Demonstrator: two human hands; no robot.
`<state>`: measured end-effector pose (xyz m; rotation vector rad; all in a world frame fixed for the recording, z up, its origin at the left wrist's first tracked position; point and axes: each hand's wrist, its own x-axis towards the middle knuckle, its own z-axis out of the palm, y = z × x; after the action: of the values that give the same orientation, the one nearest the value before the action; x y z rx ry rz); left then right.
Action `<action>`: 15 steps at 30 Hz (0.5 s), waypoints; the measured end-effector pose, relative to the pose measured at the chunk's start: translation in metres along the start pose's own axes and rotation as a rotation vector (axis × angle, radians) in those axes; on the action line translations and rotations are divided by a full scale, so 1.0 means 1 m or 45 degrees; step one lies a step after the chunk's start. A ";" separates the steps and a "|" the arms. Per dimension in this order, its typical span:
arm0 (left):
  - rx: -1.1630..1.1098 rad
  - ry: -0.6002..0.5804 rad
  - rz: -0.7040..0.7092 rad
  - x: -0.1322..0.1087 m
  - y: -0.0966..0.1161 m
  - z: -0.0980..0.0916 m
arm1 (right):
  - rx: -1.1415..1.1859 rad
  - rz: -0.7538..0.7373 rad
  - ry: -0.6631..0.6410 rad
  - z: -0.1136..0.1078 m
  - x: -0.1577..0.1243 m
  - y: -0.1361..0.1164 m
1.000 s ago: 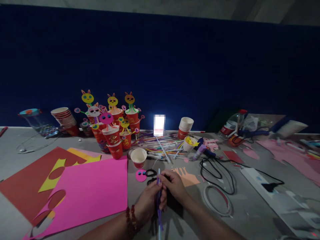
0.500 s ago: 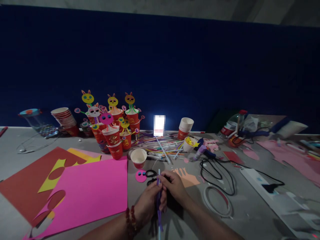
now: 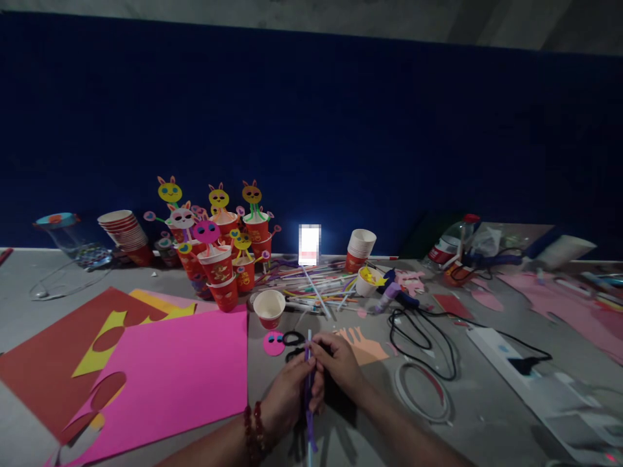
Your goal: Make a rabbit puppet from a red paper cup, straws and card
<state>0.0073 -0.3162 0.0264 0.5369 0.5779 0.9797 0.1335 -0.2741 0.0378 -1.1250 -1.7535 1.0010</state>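
Observation:
My left hand (image 3: 293, 383) is closed around a thin pale straw (image 3: 309, 335) standing roughly in line with my view. A purple strip (image 3: 310, 425) runs along the straw and trails below my fingers; whether it is paper or a pipe cleaner I cannot tell. Thumb and fingers of my right hand (image 3: 339, 364) pinch the straw and strip near the upper end, touching the left fingertips. Just beyond my left hand lie black-handled scissors (image 3: 293, 338), partly hidden, and a pink paper disc (image 3: 273, 344) with eyes. An orange paper cutout (image 3: 363, 346) lies past my right hand.
Decorated cups (image 3: 217, 263) with paper animal figures stand back left, beside a cup stack (image 3: 125, 237). Coloured sheets (image 3: 195, 383) cover the left. A white cup (image 3: 269, 309) stands ahead. Tape roll (image 3: 422, 391), black cable (image 3: 452, 353) and power strip (image 3: 506, 370) lie right.
Almost nothing differs; both hands keep the same hold on the straw and purple strip. The view has shifted very slightly.

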 end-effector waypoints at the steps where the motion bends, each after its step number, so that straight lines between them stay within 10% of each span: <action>1: 0.001 0.000 -0.002 0.000 0.000 0.000 | -0.009 -0.003 0.009 0.000 0.000 0.000; 15: 0.024 -0.011 0.012 0.000 -0.004 -0.004 | 0.030 -0.008 -0.017 0.000 0.000 0.003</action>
<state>0.0073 -0.3169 0.0211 0.5608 0.5779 0.9812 0.1343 -0.2729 0.0354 -1.0996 -1.7510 1.0247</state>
